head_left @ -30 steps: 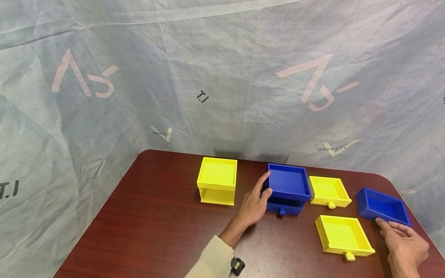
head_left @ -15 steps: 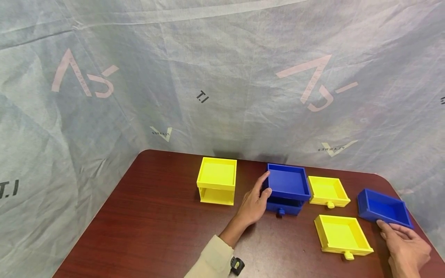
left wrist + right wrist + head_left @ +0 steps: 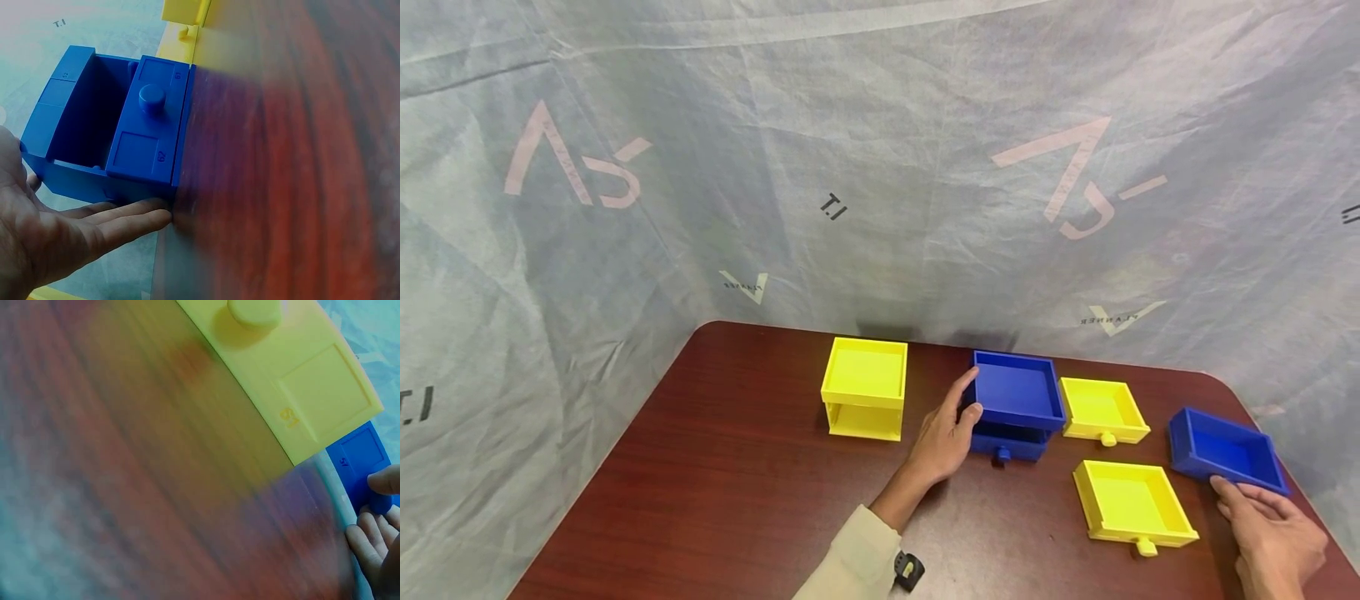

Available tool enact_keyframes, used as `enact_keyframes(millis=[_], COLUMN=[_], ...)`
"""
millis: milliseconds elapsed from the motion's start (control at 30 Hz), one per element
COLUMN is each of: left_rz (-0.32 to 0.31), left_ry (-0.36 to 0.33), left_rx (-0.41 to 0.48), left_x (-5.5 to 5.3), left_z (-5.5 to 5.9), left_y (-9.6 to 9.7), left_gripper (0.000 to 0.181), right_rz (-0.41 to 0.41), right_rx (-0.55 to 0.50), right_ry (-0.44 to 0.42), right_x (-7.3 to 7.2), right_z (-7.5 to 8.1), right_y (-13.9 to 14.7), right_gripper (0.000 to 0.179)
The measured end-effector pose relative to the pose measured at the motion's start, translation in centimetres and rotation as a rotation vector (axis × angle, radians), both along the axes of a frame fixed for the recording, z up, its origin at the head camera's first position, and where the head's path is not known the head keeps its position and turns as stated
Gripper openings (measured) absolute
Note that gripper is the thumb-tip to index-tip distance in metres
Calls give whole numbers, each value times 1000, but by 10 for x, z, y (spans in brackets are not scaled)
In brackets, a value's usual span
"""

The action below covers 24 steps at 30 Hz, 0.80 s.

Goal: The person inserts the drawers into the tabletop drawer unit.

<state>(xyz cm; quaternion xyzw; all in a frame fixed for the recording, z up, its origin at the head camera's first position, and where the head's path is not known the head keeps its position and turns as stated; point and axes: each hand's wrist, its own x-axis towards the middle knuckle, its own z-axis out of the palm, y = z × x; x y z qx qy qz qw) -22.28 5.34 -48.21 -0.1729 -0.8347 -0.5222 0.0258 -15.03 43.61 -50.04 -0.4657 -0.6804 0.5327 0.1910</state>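
A blue drawer cabinet (image 3: 1017, 388) stands at the back of the table, its upper slot vacant and a knobbed blue drawer (image 3: 150, 119) in its lower slot. My left hand (image 3: 942, 442) lies against the cabinet's left side, with fairly straight fingers along the wall and the thumb by the front corner. At the far right, my right hand (image 3: 1273, 525) pinches the knob of a loose blue drawer (image 3: 1228, 450) between thumb and fingers. That knob is mostly hidden by the fingers; part of the drawer's front (image 3: 359, 459) shows in the right wrist view.
Left of the blue cabinet stands a yellow cabinet (image 3: 864, 387) with an open front. Two yellow drawers, one farther back (image 3: 1105, 408) and one nearer (image 3: 1135, 500), lie between the blue cabinet and the right hand. A grey printed sheet (image 3: 880, 167) hangs behind the table (image 3: 715, 467).
The head view has shifted slightly, so everything sits a little farther left. Both hands keep their places on the cabinet and the loose blue drawer.
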Motion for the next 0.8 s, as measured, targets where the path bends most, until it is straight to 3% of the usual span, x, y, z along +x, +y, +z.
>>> enact_keyframes(millis=[367, 500, 700, 800], left_rz=[1, -1, -6, -7], left_ry=[7, 13, 6, -1], left_rx=[1, 4, 10, 15], left_x=[0, 0, 1, 1], left_z=[-2, -1, 0, 0], left_y=[0, -1, 0, -1], left_gripper=[51, 51, 51, 51], right_rz=[-27, -39, -40, -55], right_rx=[-64, -21, 10, -2], right_ry=[37, 21, -44, -4], right_x=[9, 12, 22, 23], right_z=[-2, -1, 5, 8], right_y=[2, 0, -7, -8], right_gripper=[34, 28, 34, 31])
